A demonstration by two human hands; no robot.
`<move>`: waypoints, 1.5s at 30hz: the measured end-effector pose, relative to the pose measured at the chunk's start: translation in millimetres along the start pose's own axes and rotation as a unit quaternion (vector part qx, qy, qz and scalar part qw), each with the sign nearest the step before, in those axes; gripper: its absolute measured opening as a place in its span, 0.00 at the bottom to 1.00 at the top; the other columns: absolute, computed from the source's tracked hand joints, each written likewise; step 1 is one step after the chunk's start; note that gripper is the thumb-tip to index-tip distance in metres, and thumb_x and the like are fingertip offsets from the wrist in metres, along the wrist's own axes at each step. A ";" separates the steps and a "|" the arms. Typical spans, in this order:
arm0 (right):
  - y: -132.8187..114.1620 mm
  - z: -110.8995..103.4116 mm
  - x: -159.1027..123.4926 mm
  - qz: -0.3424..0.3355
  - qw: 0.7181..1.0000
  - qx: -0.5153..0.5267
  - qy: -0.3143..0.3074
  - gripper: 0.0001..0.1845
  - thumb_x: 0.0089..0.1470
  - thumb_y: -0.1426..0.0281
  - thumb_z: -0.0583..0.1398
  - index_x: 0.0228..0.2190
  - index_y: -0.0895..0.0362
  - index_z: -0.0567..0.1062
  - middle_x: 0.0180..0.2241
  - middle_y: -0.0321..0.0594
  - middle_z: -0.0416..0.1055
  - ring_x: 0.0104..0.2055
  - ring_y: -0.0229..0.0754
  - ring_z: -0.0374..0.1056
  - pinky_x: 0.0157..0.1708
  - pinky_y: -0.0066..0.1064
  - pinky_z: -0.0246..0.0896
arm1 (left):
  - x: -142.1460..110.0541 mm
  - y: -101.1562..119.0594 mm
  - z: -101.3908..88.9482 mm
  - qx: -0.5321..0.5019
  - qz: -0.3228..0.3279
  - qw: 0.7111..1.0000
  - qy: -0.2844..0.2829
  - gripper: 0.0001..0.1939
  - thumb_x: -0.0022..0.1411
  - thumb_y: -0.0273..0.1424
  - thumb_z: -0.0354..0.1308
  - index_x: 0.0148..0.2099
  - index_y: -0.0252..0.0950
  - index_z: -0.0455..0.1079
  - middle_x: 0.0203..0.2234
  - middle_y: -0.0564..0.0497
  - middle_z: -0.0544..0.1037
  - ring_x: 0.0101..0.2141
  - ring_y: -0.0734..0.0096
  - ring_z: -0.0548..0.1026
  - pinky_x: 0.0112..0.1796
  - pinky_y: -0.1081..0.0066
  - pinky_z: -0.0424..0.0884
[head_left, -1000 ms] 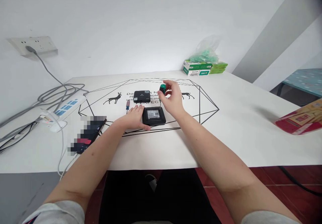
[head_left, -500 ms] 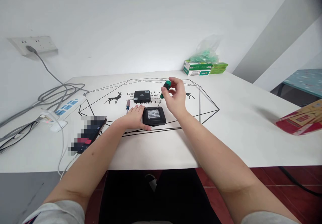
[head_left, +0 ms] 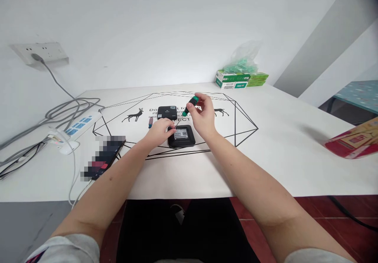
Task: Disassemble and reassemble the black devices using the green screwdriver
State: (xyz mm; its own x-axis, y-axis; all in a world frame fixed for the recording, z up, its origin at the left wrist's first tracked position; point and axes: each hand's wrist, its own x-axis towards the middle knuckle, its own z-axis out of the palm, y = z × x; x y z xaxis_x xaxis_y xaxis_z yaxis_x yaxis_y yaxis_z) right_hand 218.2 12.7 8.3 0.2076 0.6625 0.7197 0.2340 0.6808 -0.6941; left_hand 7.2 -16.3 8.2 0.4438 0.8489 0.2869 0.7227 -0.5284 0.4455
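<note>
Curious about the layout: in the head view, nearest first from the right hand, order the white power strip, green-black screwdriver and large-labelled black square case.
1. Green-black screwdriver: held in the right hand.
2. Large-labelled black square case: lower left of the hand.
3. White power strip: far left.

A pale wall [head_left: 153, 34] backs the white table [head_left: 280, 160] above red tiles [head_left: 319, 208].

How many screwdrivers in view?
2. The green-and-black screwdriver is in the right hand; the smaller screwdriver lies on the table just beyond the left hand, only its handle showing. Any under the hands would be hidden.
</note>
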 end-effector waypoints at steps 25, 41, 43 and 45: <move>-6.5 -3.8 3.0 -0.035 0.999 0.000 -0.002 0.20 0.62 0.59 0.67 0.54 0.46 0.72 0.48 0.41 0.71 0.47 0.44 0.73 0.39 0.37 0.77 | 3.8 -30.2 -11.5 0.250 -0.170 0.953 -0.024 0.20 0.74 0.23 0.48 0.54 0.35 0.82 0.53 0.35 0.82 0.56 0.43 0.75 0.55 0.51 0.70; -10.8 -5.3 4.9 -0.034 0.999 -0.011 -0.009 0.20 0.61 0.59 0.67 0.53 0.47 0.74 0.48 0.42 0.72 0.45 0.44 0.73 0.38 0.38 0.78 | -11.5 -0.4 -25.7 0.068 -0.066 0.969 -0.230 0.63 0.51 0.60 0.70 0.79 0.34 0.56 0.74 0.34 0.63 0.74 0.38 0.58 0.69 0.52 0.62; -12.2 -5.0 4.5 -0.041 0.999 -0.015 -0.015 0.19 0.61 0.60 0.67 0.53 0.47 0.74 0.47 0.42 0.72 0.46 0.45 0.73 0.38 0.38 0.78 | -12.0 6.2 -20.5 0.065 -0.064 0.971 -0.220 0.60 0.52 0.59 0.70 0.78 0.35 0.57 0.74 0.34 0.64 0.73 0.37 0.60 0.68 0.52 0.63; -13.5 -5.0 3.9 -0.050 0.998 -0.022 -0.024 0.19 0.61 0.61 0.67 0.52 0.47 0.75 0.47 0.42 0.72 0.46 0.45 0.73 0.39 0.38 0.79 | -12.0 11.8 -14.3 0.055 -0.056 0.973 -0.216 0.59 0.52 0.59 0.70 0.77 0.36 0.58 0.74 0.35 0.65 0.72 0.36 0.62 0.68 0.50 0.64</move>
State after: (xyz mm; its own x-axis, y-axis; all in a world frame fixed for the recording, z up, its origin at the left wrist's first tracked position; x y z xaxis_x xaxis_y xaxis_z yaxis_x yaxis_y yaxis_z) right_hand 220.6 4.5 20.6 0.1358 0.6068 0.7832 0.2925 0.7307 -0.6169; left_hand 2.8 -32.9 22.1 0.5226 0.8389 -0.1522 0.8213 -0.4474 0.3540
